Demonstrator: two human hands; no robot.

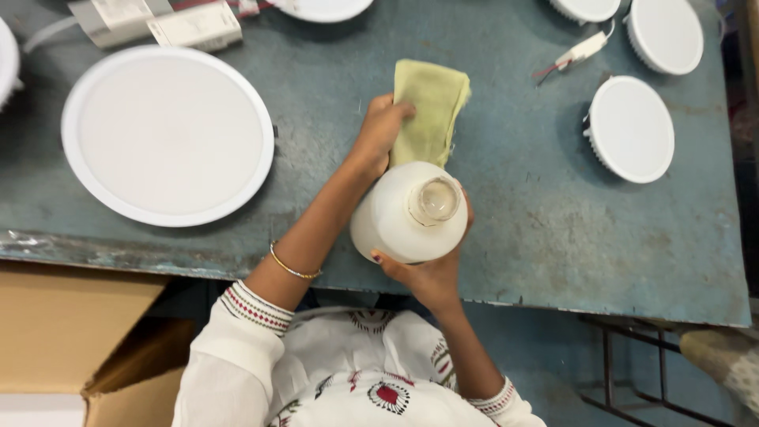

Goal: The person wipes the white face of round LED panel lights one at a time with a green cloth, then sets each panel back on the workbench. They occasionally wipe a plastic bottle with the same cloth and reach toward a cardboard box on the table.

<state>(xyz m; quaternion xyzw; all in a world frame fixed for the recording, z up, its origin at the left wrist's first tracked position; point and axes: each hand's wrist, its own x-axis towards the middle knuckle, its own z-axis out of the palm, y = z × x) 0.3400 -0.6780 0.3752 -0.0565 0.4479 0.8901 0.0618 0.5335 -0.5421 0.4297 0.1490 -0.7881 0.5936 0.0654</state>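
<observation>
White bottle (pixel 399 221) standing upright near table's front edge, open neck pointing up at camera, long axis vertical. Right hand (pixel 431 273) gripping bottle from below. Left hand (pixel 379 130) pressing folded yellow-green cloth (pixel 433 107), cloth's length running away from person. Worn blue-grey table (pixel 553 213) bearing five round white light panels, largest panel (pixel 168 134) sitting left. Cardboard box (pixel 71 332) standing lower left.

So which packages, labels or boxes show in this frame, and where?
White boxes: two oblong cases with printed labels, top left of the table.
Cardboard carton: brown, open, bottom left, below the table edge.
Small white connector block: top right, with red wires.
</observation>
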